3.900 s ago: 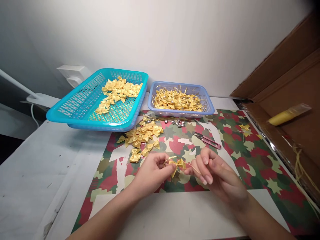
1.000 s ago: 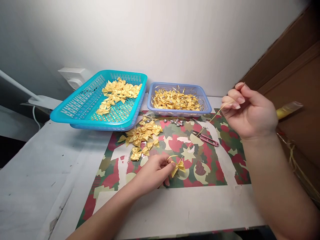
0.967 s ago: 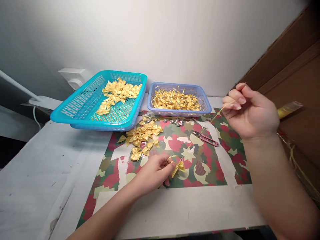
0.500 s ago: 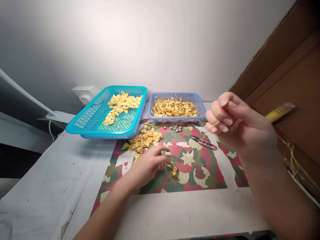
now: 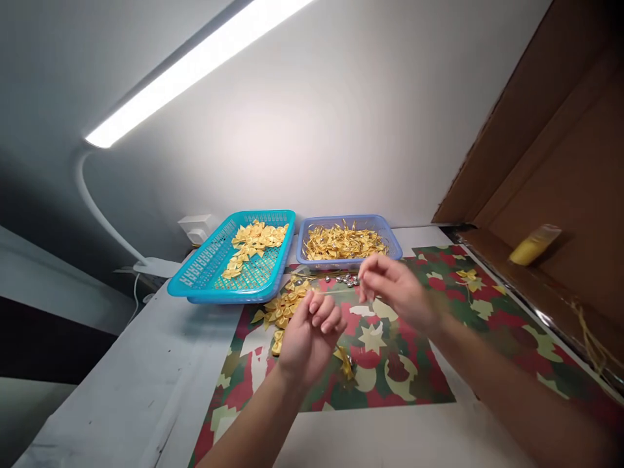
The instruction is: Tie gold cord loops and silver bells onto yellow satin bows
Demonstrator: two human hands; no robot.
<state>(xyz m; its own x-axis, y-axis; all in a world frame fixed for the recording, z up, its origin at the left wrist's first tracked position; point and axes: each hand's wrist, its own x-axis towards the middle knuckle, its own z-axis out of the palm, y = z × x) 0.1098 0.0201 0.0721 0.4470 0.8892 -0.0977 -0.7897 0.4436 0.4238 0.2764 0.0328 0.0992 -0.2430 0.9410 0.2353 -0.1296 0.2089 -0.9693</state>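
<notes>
My left hand [image 5: 312,331] is raised above the patterned sheet, palm turned up, thumb and forefinger pinched on one end of a thin yellow thread [image 5: 335,292]. The thread runs across to my right hand [image 5: 392,289], whose curled, slightly blurred fingers close on its other part. Below my left hand a yellow ribbon bow [image 5: 345,364] with a small silver bell lies on the sheet. A pile of yellow bows [image 5: 287,305] is behind my left hand. Silver bells [image 5: 348,280] lie beyond the gap between my hands.
A teal basket [image 5: 195,276] holding yellow bows stands at the back left. Beside it, a blue-purple basket [image 5: 350,264] contains bows with gold ties. A lit lamp [image 5: 195,68] hangs over the left. Cardboard [image 5: 560,149] and a yellow tube [image 5: 535,246] stand at the right.
My right hand has come down and left. My left hand has risen from beside the bow and pinches the thread. The view has tilted up, bringing in the lamp.
</notes>
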